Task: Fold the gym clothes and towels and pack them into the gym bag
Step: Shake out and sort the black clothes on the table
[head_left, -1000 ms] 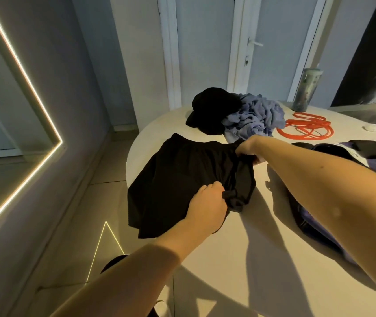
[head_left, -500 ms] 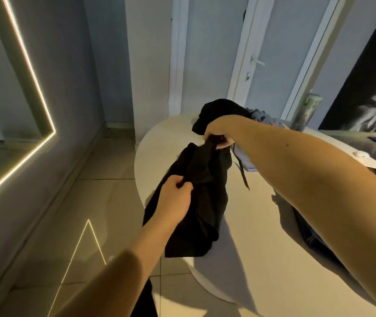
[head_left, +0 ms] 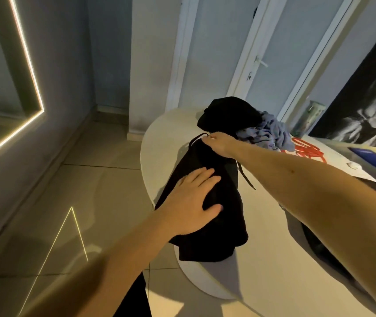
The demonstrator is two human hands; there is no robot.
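Pinching limp black shorts (head_left: 224, 236), right hand (head_left: 220, 144), left hand (head_left: 189, 205) pressing flat

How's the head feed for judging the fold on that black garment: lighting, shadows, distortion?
Head view: dim, so the black shorts read as a flat dark mass, folds barely visible; LED strip blows out; right arm shadows the table; wide-angle lens leans the door frames.

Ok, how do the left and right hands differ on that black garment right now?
The left hand lies flat, fingers straight, on the middle of the black garment. The right hand has curled fingers and pinches the garment's far end. The left hand is nearer the camera, by the table edge. The right hand reaches farther, close to the clothes pile. Both touch the same garment.
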